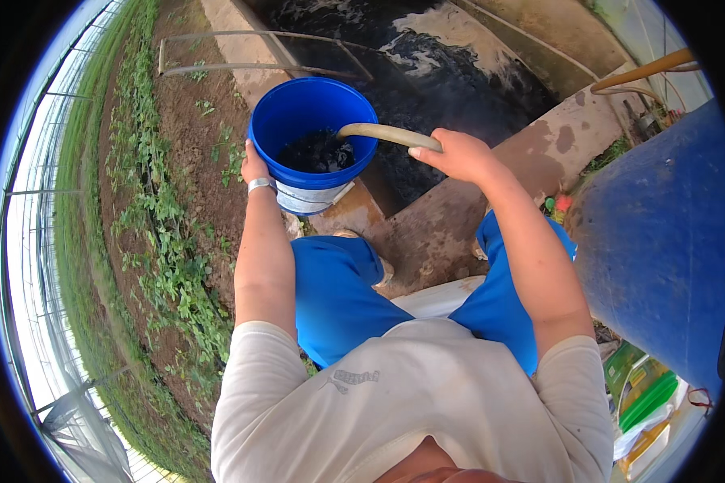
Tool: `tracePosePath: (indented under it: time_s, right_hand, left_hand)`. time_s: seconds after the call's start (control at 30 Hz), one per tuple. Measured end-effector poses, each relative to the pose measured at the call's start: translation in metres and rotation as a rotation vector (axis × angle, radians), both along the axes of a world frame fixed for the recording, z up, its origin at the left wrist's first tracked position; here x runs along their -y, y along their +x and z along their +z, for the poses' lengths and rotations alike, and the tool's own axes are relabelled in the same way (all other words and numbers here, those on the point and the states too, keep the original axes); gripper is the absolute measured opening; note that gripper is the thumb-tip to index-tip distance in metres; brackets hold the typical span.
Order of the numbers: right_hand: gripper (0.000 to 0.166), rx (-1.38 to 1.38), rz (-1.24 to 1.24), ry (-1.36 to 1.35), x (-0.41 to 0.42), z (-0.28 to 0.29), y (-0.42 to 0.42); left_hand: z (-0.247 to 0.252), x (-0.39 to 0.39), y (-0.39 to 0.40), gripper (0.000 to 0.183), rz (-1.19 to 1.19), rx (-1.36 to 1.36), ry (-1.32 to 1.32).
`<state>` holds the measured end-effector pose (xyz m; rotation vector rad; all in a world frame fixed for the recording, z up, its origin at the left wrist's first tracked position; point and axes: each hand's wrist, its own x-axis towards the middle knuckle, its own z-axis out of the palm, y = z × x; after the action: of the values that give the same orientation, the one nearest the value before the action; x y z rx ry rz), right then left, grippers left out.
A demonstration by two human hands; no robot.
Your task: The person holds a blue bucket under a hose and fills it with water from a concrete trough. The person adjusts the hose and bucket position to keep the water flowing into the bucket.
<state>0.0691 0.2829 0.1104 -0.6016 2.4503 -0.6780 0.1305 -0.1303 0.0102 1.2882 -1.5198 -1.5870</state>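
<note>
A blue plastic bucket with a whitish label stands upright in front of me, dark liquid in its lower part. My left hand, with a silvery band at the wrist, rests against the bucket's left outer wall near the rim; its fingers are partly hidden. My right hand grips a pale flexible hose from the right. The hose's end hangs over the bucket's right rim, inside its mouth, and the liquid below looks stirred.
Beyond the bucket lies a concrete tank of dark liquid with pale foam, a metal frame at its edge. Green plants grow in soil on the left. A large blue barrel stands close on the right.
</note>
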Motion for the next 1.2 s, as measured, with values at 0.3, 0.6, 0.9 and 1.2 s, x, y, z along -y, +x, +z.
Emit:
tracePosePath:
  time_s: [0.3,0.6,0.9,1.2]
  right_hand:
    - [0.03,0.017,0.179,0.106,0.002,-0.025,0.001]
    - [0.03,0.132,0.185,0.229,-0.01,-0.007,0.016]
    - [0.036,0.1,0.276,0.281,-0.004,-0.011,0.031]
    - [0.039,0.046,0.346,0.335,0.02,-0.016,0.037]
  left_hand:
    - [-0.002,-0.006,-0.001,0.061,-0.055,0.097,-0.181]
    - [-0.004,-0.035,-0.004,0.062,-0.117,0.245,-0.316]
    - [0.007,-0.048,0.003,0.063,-0.142,0.291,-0.363]
    - [-0.004,-0.024,0.004,0.067,-0.031,0.284,-0.283]
